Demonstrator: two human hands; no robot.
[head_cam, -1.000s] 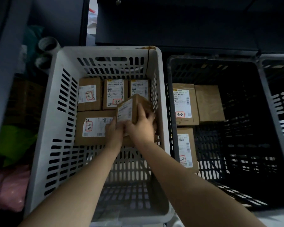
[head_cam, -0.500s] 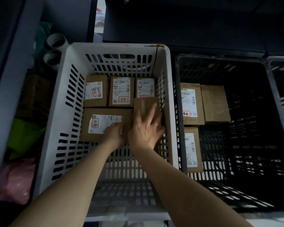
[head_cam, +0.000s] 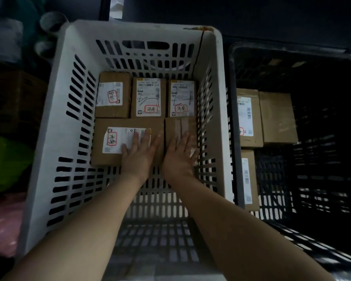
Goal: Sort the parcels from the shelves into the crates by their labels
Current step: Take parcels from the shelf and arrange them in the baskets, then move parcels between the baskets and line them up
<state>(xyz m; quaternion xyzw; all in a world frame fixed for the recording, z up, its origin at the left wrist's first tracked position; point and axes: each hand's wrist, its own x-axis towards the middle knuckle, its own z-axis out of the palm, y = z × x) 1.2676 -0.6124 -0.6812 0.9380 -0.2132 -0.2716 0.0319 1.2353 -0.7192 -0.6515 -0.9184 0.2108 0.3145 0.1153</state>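
Note:
A white slatted crate (head_cam: 49, 151) holds several brown cardboard parcels with white labels marked in red. A small taped parcel (head_cam: 180, 128) lies flat at the crate's right side, label not showing. My right hand (head_cam: 179, 157) rests on it with straight fingers. My left hand (head_cam: 139, 155) lies flat on the wide labelled parcel (head_cam: 114, 142) beside it. Three smaller labelled parcels (head_cam: 148, 97) line the back row. To the right, a black crate (head_cam: 312, 179) holds three parcels (head_cam: 248, 118), partly hidden by its rim.
Dark furniture stands behind both crates. At the left are a green bag (head_cam: 6, 163), a pink bag (head_cam: 2, 222) and white pipe ends (head_cam: 49, 23). The near half of the white crate's floor is bare.
The small parcel, held tilted above the crate a second ago, now lies flat beside the wide one. Both hands have let go and spread flat on the parcels.

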